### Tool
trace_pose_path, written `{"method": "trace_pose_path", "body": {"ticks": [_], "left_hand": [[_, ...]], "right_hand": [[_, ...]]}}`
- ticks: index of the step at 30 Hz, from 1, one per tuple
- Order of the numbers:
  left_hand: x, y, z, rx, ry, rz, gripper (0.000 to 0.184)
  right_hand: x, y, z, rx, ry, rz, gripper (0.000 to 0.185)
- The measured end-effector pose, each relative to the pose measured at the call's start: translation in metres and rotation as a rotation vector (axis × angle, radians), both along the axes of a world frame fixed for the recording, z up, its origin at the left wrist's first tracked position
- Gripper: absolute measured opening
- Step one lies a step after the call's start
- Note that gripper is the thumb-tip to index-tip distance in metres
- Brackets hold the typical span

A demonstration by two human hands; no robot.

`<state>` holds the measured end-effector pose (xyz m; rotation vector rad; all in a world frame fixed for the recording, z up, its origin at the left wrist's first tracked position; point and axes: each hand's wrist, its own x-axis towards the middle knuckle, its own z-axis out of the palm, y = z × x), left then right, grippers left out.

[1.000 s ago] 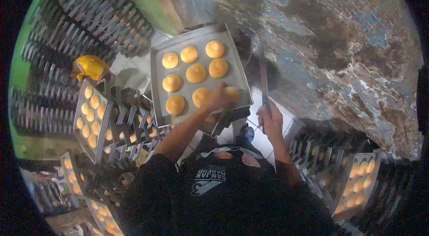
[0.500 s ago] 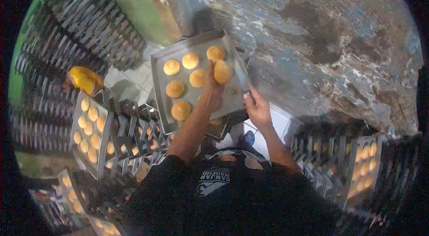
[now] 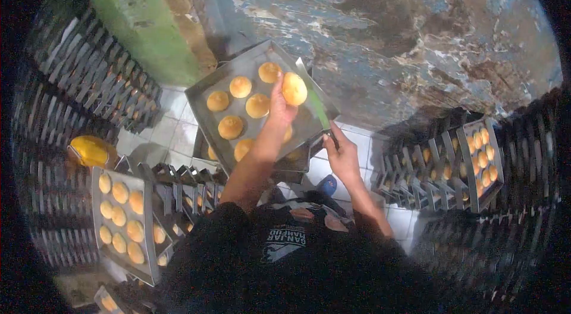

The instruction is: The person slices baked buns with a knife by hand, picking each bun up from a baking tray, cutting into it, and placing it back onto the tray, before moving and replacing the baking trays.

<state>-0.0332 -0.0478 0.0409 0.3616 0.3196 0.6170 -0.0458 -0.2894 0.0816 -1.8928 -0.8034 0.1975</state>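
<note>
My left hand (image 3: 282, 110) grips a round golden bun (image 3: 294, 89) above a metal baking tray (image 3: 205, 129), with the thumb along the bun's left side. My right hand (image 3: 344, 156) is closed around the dark handle of a long-bladed knife (image 3: 320, 109). The blade points up and away, just right of the held bun; I cannot tell whether it touches. Several more buns lie on the tray, among them a bun (image 3: 240, 87) near the middle and a bun (image 3: 230, 127) to the left. My left forearm partly hides the front ones.
Stacked trays of buns stand left (image 3: 122, 174) and right (image 3: 498, 183) of me. Dark stacked trays (image 3: 107, 70) line the far left. A person in a yellow top (image 3: 94, 151) is at the left. A worn wall (image 3: 380, 34) rises ahead, above a tiled floor (image 3: 178, 106).
The view has shifted, so the side stacks and wall appear in different places. The bun in my left hand has turned slightly and shows a paler side. The knife blade stands out more clearly beside it.
</note>
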Motion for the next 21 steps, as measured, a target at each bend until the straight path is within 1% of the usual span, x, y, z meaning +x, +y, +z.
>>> {"method": "trace_pose_path", "body": {"ticks": [3, 8, 10, 12, 19, 21], "left_hand": [[0.003, -0.008, -0.001, -0.016, 0.022, -0.025, 0.039], [0.014, -0.021, -0.003, -0.031, 0.001, 0.006, 0.039], [0.016, -0.028, 0.0, -0.021, -0.021, -0.004, 0.038], [0.018, -0.032, 0.0, -0.028, 0.004, -0.03, 0.036], [0.03, -0.04, 0.0, -0.017, 0.026, 0.001, 0.035], [0.032, -0.039, -0.003, -0.018, -0.003, -0.019, 0.034]], "right_hand": [[-0.009, -0.013, 0.018, 0.001, 0.04, 0.004, 0.047], [0.0, -0.032, -0.004, 0.009, -0.03, -0.015, 0.046], [0.003, -0.035, 0.005, 0.017, -0.036, -0.026, 0.046], [0.004, -0.039, 0.015, -0.027, 0.012, -0.031, 0.044], [0.027, -0.041, 0.005, -0.018, 0.017, -0.013, 0.042], [0.028, -0.043, 0.007, 0.019, 0.011, -0.016, 0.04]]}}
